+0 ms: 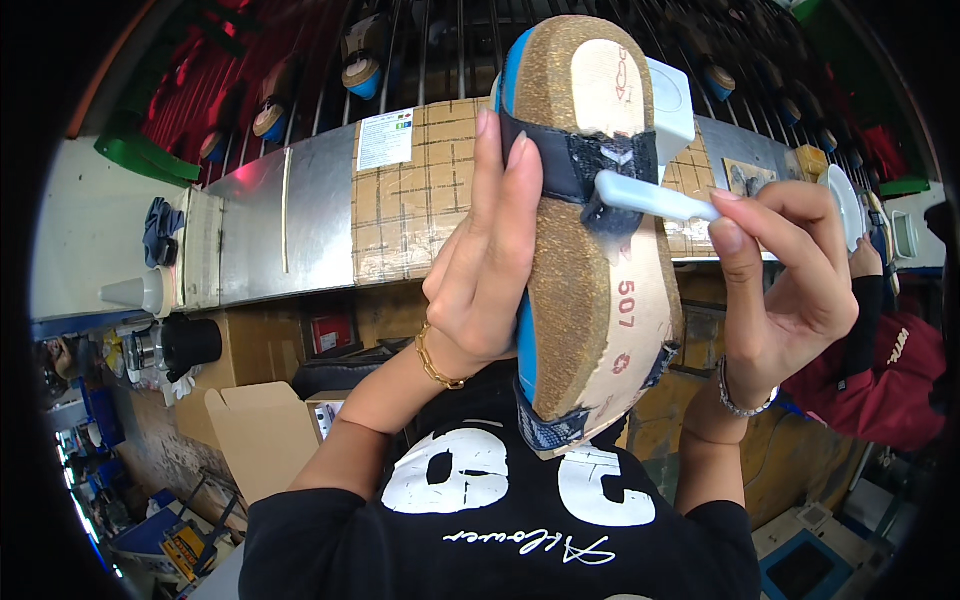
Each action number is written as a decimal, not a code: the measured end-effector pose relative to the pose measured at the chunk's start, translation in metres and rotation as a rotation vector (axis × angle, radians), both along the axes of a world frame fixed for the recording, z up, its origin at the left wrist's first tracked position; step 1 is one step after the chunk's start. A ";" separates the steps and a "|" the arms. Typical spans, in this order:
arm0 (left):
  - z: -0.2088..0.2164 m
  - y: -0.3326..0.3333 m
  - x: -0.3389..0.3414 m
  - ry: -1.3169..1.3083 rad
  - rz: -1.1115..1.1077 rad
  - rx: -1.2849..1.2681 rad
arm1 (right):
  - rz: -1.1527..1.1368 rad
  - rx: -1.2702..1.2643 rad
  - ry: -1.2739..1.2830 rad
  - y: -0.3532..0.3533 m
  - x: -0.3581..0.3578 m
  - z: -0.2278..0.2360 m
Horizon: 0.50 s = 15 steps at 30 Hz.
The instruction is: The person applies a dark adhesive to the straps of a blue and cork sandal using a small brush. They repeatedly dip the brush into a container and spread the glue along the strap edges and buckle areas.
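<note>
A cork-soled sandal [565, 310] on a blue last is held up in front of me, its underside facing up. Black strap ends [600, 165] lie folded across the sole's waist, with a dark, wet-looking patch beside them. My left hand [480, 265] supports the sandal from its left side, fingers stretched along it. Between thumb and fingertips, my right hand [785, 270] pinches a pale toothbrush-like brush [655, 196]. Its rounded head rests against the folded strap; any bristles face away, hidden.
Flattened cardboard [430, 190] covers part of the metal bench [260, 235]. A white container [672, 100] stands behind the sandal. Beyond, more sandals sit on a rod conveyor [420, 60]. At right is a person in a dark red top [880, 380]. An open carton [255, 440] stands lower left.
</note>
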<state>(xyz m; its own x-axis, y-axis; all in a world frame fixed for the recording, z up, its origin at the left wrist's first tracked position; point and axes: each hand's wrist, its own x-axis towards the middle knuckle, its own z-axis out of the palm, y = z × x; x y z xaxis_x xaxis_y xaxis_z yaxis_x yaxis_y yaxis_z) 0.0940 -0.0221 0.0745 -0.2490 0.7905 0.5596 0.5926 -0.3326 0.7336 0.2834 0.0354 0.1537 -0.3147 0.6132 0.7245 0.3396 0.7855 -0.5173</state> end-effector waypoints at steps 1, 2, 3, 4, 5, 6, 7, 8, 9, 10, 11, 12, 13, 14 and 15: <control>-0.008 0.008 -0.005 0.128 0.037 0.203 | -0.019 0.026 -0.006 -0.002 -0.002 0.001; -0.015 0.018 -0.010 0.259 0.070 0.405 | -0.030 0.047 -0.016 -0.003 -0.002 0.002; -0.016 0.015 -0.011 0.324 0.072 0.445 | -0.039 0.068 -0.026 -0.003 -0.002 0.003; -0.014 0.015 -0.011 0.388 0.068 0.488 | -0.045 0.086 -0.042 -0.003 -0.001 0.006; -0.006 0.001 -0.007 0.386 0.034 0.369 | -0.041 0.100 -0.035 -0.001 0.000 0.006; -0.003 -0.002 -0.007 0.392 0.003 0.313 | -0.035 0.114 -0.028 0.001 0.001 0.006; 0.000 -0.006 -0.007 0.398 -0.022 0.259 | -0.017 0.128 0.002 0.007 0.001 0.004; 0.000 -0.006 -0.008 0.412 -0.043 0.267 | 0.010 0.135 0.019 0.012 0.001 0.004; -0.003 -0.003 -0.009 0.430 -0.048 0.323 | 0.035 0.140 0.036 0.016 0.002 0.004; -0.006 0.000 -0.010 0.447 -0.049 0.379 | 0.073 0.140 0.038 0.020 0.002 0.004; -0.009 0.003 -0.011 0.464 -0.050 0.436 | 0.113 0.152 0.025 0.024 0.005 0.004; -0.012 0.016 -0.012 0.506 0.002 0.579 | 0.152 0.165 0.012 0.028 0.008 0.004; -0.012 0.016 -0.012 0.517 0.013 0.606 | 0.191 0.174 0.000 0.032 0.011 0.004; -0.012 0.017 -0.012 0.527 0.025 0.634 | 0.214 0.175 -0.010 0.034 0.013 0.005; -0.012 0.017 -0.012 0.536 0.038 0.663 | 0.233 0.176 -0.018 0.035 0.015 0.006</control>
<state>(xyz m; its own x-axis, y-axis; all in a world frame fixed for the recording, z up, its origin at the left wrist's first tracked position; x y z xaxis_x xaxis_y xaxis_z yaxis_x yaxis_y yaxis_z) 0.0820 -0.0046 0.0623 0.1619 0.2541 0.9535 0.8235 -0.5672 0.0113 0.2988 0.0701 0.1598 -0.4463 0.3882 0.8063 0.1478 0.9206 -0.3614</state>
